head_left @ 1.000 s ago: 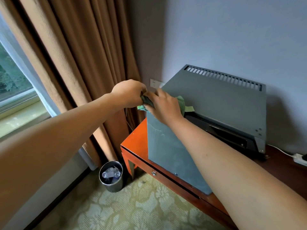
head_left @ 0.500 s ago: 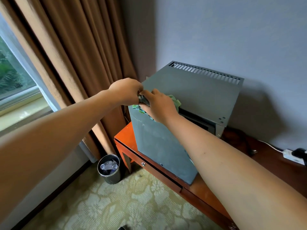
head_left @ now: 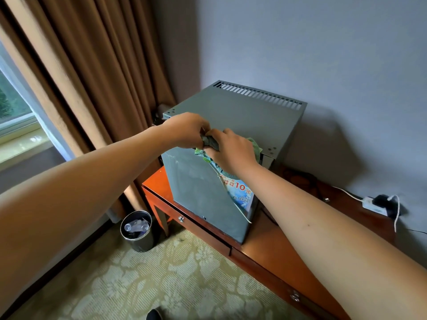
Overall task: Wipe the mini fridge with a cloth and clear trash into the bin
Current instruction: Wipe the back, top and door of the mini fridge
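Note:
A grey mini fridge [head_left: 203, 192] stands on an orange-brown wooden desk [head_left: 265, 248], its vented top facing me. My left hand [head_left: 184, 130] and my right hand [head_left: 233, 151] meet at the fridge's near top edge. Both pinch a bunched green cloth [head_left: 210, 142], part of which shows beyond my right hand. A printed paper sticker [head_left: 240, 192] with red characters hangs on the fridge's right face under my right wrist, its edge peeling. A round metal bin [head_left: 137, 232] with plastic bottles inside stands on the floor left of the desk.
Brown curtains [head_left: 87, 72] hang behind the fridge, with a window [head_left: 13, 107] at the left. A white power strip [head_left: 375, 207] with cables lies on the desk at the right, against the wall. Patterned carpet [head_left: 143, 282] covers the floor.
The view has swung left, so the fridge sits more centred and its stickered right face now shows. Both hands stay together on the cloth at the fridge's top edge.

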